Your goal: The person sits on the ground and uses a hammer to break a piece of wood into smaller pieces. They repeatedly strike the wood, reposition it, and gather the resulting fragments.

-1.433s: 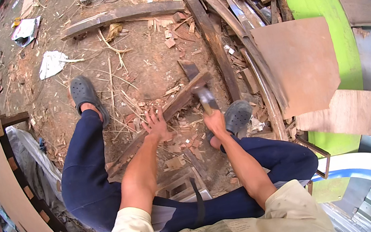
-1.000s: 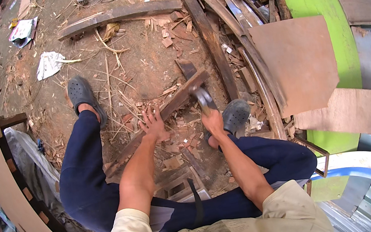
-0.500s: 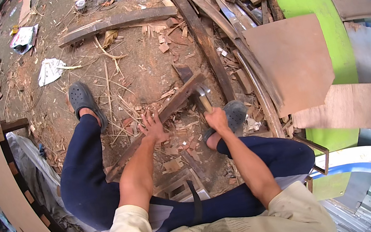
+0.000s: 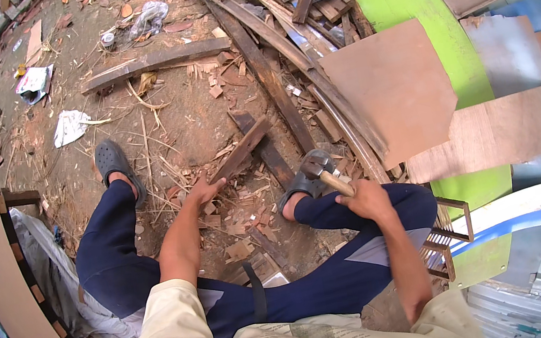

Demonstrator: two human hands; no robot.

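Earth ground [image 4: 191,135], wood chips [image 4: 260,214] scattered, panels [image 4: 391,90] at right; we grip batten [image 4: 244,149] in left hand [image 4: 204,191], hammer [image 4: 334,181] in right hand [image 4: 369,200].

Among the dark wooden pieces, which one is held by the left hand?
The short board crossing over another dark board: its near end is in the left hand. No hand touches that lower board or the beam farther ahead.

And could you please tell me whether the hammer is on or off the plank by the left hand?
Off: the hammer, gripped in the right hand, shows against the right shoe, clear of the plank.
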